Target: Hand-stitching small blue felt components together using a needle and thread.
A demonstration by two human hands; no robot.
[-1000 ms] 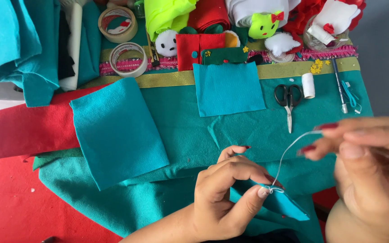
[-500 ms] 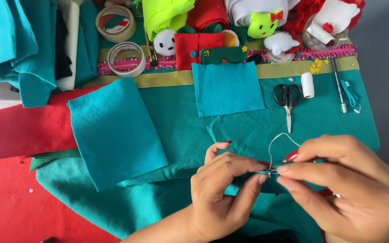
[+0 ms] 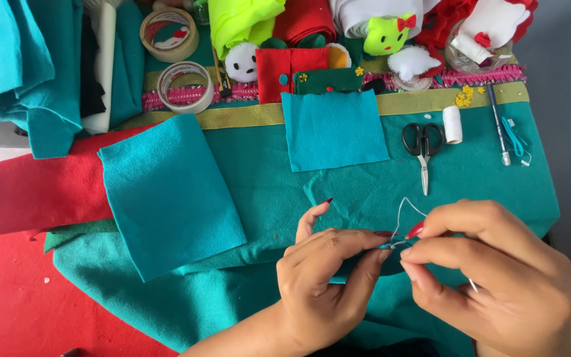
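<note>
Both my hands meet just below the scissors (image 3: 423, 147): left hand (image 3: 322, 284) pinches teal felt (image 3: 371, 261), right hand (image 3: 490, 277) pinches the white thread (image 3: 401, 210). Thread loops up toward the scissors, right hand nearer.

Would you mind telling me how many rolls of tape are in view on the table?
2: one roll of tape at the top left, and a second roll just below it on the pink trim. More may be hidden under the fabrics.

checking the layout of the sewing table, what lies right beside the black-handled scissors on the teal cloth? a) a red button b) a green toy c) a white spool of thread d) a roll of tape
c, the white spool of thread lies just right of the scissors on the teal cloth, while the tape rolls sit far off at upper left.
</note>
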